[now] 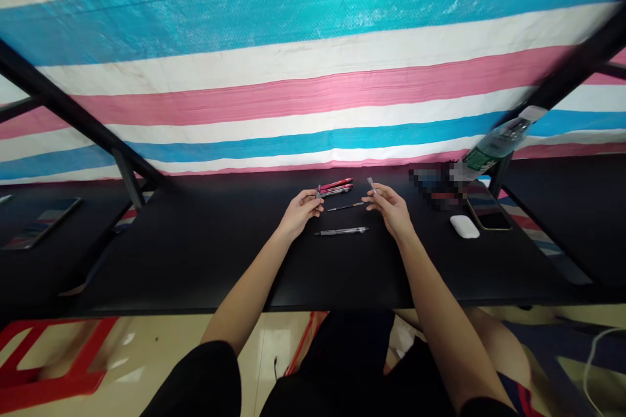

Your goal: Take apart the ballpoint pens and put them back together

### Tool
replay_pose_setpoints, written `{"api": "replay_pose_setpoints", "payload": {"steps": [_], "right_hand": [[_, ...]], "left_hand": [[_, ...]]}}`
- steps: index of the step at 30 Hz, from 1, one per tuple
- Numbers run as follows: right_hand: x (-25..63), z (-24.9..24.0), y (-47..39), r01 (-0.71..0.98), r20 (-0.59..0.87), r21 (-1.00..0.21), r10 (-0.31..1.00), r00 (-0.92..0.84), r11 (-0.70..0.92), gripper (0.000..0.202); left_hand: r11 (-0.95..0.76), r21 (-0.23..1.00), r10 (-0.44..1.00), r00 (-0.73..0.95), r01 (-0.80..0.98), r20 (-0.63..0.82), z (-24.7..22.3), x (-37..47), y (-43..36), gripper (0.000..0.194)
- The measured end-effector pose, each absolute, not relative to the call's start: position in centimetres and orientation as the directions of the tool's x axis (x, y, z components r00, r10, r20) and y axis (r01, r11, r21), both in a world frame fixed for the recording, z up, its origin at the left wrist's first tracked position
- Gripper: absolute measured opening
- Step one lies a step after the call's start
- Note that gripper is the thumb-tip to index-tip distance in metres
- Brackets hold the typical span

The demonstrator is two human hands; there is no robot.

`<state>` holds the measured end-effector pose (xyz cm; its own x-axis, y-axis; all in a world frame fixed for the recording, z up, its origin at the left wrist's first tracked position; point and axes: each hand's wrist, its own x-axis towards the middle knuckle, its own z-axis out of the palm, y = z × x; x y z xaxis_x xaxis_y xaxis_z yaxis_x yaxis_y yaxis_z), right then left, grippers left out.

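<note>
My left hand pinches a small dark grey pen part upright between thumb and fingers. In my right hand, closed at the fingertips, is a short clear pen part. A thin pen refill lies on the black table between both hands. Nearer to me rests a clear and grey pen, lying crosswise. Just beyond my left fingers are a red pen and a pink-and-clear pen side by side. My fingers partly hide both held parts.
To the right are a white earbud case, a phone and a tilted water bottle. Some blurred-out items lie beside the bottle. Black metal posts flank the black table. A striped sheet hangs behind it.
</note>
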<state>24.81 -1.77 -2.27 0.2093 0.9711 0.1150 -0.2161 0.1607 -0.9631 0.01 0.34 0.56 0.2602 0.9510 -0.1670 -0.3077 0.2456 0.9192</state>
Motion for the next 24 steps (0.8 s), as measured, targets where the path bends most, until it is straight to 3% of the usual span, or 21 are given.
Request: {"api": "replay_pose_setpoints", "payload": {"steps": [5, 8, 11, 16, 24], "right_hand": [[24.9, -3.2, -1.5, 0.202, 0.255, -0.959, 0.91, 0.327, 0.197, 0.027], [25.1, -3.7, -1.4, 0.509, 0.391, -0.839, 0.862, 0.322, 0.19, 0.022], [25.4, -4.2, -1.3, 0.695, 0.448, -0.707, 0.844, 0.295, 0.132, 0.02], [25.8, -5.1, -1.1, 0.793, 0.463, -0.602, 0.848, 0.259, 0.087, 0.018], [26.0, -5.9, -0.9, 0.824, 0.484, -0.563, 0.835, 0.261, 0.069, 0.02]], "left_hand": [[0.248, 0.916, 0.952, 0.256, -0.315, -0.169, 0.6, 0.0, 0.3, 0.03], [0.246, 0.92, 0.951, 0.259, -0.306, -0.169, 0.6, 0.0, 0.3, 0.029], [0.242, 0.923, 0.951, 0.263, -0.299, -0.164, 0.6, 0.0, 0.3, 0.029], [0.234, 0.93, 0.95, 0.27, -0.284, -0.156, 0.8, 0.0, 0.1, 0.027], [0.237, 0.934, 0.948, 0.272, -0.267, -0.162, 0.7, 0.1, 0.2, 0.028]]}}
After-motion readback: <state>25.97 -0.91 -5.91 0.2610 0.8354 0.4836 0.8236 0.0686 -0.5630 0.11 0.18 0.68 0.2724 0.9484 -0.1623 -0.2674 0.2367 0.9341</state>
